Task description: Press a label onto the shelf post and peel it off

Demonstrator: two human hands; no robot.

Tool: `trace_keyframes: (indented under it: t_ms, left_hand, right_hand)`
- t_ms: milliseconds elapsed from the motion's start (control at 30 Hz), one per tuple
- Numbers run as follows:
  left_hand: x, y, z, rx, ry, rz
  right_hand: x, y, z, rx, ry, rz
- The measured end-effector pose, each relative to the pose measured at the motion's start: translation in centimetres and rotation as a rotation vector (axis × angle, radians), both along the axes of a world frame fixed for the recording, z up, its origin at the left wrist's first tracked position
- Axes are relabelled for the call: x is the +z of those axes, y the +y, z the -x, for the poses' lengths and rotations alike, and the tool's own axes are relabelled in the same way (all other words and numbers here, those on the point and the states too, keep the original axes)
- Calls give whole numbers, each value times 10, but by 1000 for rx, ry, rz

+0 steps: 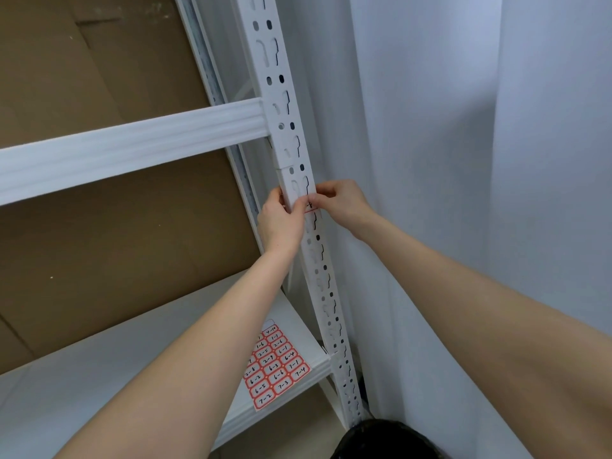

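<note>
Both hands [309, 210] press a label [310, 207] onto the upright [291, 134], label sheet [276, 362] below.

Bright, even light; wide-angle edge distortion

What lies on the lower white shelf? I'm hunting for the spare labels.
On the lower shelf, near its right end, lies a sheet of red-bordered labels with handwritten numbers. The left forearm covers the sheet's left edge and part of the shelf, so anything there is hidden.
</note>
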State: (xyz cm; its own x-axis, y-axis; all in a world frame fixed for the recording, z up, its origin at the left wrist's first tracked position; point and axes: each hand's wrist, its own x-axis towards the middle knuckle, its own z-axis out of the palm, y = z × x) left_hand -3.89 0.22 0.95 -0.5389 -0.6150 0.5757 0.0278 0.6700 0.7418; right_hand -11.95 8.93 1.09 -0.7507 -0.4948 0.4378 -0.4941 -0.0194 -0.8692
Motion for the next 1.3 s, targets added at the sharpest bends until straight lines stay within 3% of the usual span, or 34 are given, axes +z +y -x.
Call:
trace_keyframes:
  t_ms: [200, 467, 667, 933, 1167, 1300]
  left_hand:
    - [1, -1, 2, 59, -36, 62]
    - [1, -7, -6, -87, -21, -2]
    - [-1, -10, -1, -56, -14, 21]
    - [-6, -7, -5, -153, 13, 8]
    - [-7, -6, 3, -48, 20, 37]
    - [-8, -10, -4, -121, 1, 27]
  right_hand:
    - [-1, -6, 0, -95, -36, -14]
    - [-2, 3, -8, 37, -212, 104]
    - [-2, -8, -3, -85, -269, 112]
    - [-9, 5, -9, 76, -288, 189]
    - [-13, -16, -4, -108, -160, 141]
    - [-12, -6, -8, 29, -207, 188]
